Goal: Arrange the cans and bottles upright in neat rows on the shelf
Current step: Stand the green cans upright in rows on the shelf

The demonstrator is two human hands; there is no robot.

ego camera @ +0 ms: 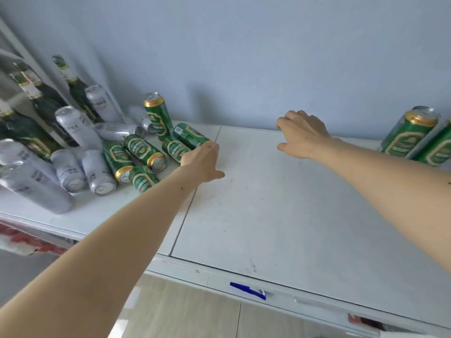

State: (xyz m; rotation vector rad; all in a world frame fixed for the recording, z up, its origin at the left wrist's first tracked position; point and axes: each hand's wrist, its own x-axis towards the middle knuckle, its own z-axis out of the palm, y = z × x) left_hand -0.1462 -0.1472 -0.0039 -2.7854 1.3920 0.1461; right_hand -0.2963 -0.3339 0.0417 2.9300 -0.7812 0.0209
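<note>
Where cylindrical cans [144, 149] lie: smooth shelf [280, 203].

Green cans [144, 148] with gold rims lie toppled in a heap at the left of the white shelf [280, 211]; one green can [156, 113] stands upright behind them. Silver cans [73, 167] lie and lean further left. Dark green bottles [46, 101] stand at far left. Two green cans [410, 135] stand upright at far right.
</note>
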